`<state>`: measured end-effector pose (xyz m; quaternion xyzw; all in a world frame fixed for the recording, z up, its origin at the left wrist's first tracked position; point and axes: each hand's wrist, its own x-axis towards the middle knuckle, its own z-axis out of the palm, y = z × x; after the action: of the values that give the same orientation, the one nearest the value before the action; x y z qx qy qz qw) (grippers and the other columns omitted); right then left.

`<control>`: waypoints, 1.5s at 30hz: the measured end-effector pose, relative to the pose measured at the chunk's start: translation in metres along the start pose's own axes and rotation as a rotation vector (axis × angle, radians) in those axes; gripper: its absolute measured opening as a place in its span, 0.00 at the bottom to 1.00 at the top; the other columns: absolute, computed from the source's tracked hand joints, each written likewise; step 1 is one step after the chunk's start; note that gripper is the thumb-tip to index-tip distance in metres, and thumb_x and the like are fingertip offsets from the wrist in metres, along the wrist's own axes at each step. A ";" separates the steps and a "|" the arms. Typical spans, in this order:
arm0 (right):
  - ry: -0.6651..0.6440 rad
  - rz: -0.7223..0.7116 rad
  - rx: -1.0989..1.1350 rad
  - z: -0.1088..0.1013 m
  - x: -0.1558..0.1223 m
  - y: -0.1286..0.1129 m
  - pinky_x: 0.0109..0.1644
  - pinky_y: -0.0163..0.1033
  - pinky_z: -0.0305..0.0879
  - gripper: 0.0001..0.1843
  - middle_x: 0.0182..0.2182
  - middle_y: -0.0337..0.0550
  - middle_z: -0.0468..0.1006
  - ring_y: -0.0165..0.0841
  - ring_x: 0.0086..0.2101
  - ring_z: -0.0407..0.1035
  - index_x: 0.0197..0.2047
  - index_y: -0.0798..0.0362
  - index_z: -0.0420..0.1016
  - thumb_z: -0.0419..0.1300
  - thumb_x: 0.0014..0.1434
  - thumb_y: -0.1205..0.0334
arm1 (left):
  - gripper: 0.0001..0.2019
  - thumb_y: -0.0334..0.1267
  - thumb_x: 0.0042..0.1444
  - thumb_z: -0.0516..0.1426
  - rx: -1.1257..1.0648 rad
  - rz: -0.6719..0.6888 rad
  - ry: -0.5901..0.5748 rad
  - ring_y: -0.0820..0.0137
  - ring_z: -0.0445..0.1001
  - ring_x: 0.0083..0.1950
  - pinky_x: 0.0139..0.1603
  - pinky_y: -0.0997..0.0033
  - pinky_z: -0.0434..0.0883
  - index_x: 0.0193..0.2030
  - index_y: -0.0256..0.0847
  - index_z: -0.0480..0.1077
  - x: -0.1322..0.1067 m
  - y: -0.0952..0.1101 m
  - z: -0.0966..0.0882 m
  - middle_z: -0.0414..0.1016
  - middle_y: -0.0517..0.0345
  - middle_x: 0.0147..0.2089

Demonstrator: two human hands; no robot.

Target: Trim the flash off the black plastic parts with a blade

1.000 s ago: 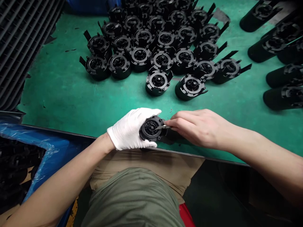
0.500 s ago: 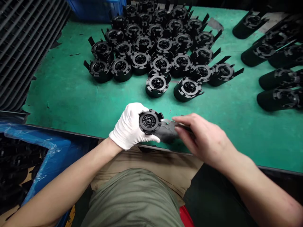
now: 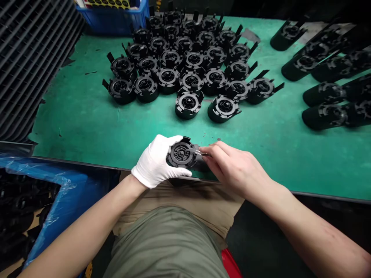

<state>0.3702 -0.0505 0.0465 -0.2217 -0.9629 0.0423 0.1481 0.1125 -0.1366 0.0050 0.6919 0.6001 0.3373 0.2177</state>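
My left hand (image 3: 155,160), in a white glove, grips a round black plastic housing (image 3: 181,153) by its left side near the table's front edge. The ringed end face of the housing is turned up toward me. My bare right hand (image 3: 228,160) is closed around a small knife (image 3: 199,151), whose handle is mostly hidden by the fingers. Its thin shiny blade lies at the right rim of the housing; whether it touches cannot be made out. A dark patch shows on the table under the knife.
Several similar black housings (image 3: 189,102) stand grouped on the green table (image 3: 95,123). More housings (image 3: 323,116) are at the right. A blue bin (image 3: 113,19) stands at the back, black ribbed trays (image 3: 31,58) at the left. A blue plastic-lined container (image 3: 72,189) holds black parts at lower left.
My right hand has moved left, bringing the knife blade to the housing's rim. The housing has turned and tilted slightly in my left hand. The view has shifted a little.
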 end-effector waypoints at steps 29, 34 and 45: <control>-0.139 -0.113 -0.167 -0.010 -0.001 -0.010 0.27 0.42 0.52 0.11 0.34 0.40 0.75 0.34 0.29 0.67 0.50 0.55 0.74 0.55 0.71 0.75 | 0.50 0.74 0.48 0.71 0.011 -0.059 -0.093 0.53 0.77 0.52 0.52 0.56 0.77 0.71 0.47 0.71 -0.001 -0.002 0.000 0.81 0.48 0.54; -0.057 -0.050 0.007 -0.008 -0.006 0.000 0.30 0.40 0.63 0.08 0.41 0.45 0.82 0.34 0.33 0.75 0.55 0.52 0.73 0.57 0.75 0.69 | 0.58 0.80 0.46 0.68 0.106 -0.056 -0.011 0.51 0.78 0.52 0.55 0.52 0.78 0.75 0.44 0.67 -0.005 -0.007 0.006 0.79 0.46 0.52; 0.093 0.172 0.154 -0.004 -0.033 -0.015 0.42 0.40 0.78 0.11 0.46 0.49 0.84 0.38 0.43 0.83 0.58 0.51 0.70 0.61 0.75 0.69 | 0.49 0.59 0.62 0.70 0.040 -0.228 0.121 0.68 0.73 0.35 0.43 0.63 0.81 0.81 0.45 0.54 -0.035 0.041 0.026 0.74 0.58 0.45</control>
<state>0.3937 -0.0783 0.0441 -0.2931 -0.9263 0.1186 0.2050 0.1572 -0.1755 0.0095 0.6018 0.6934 0.3394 0.2043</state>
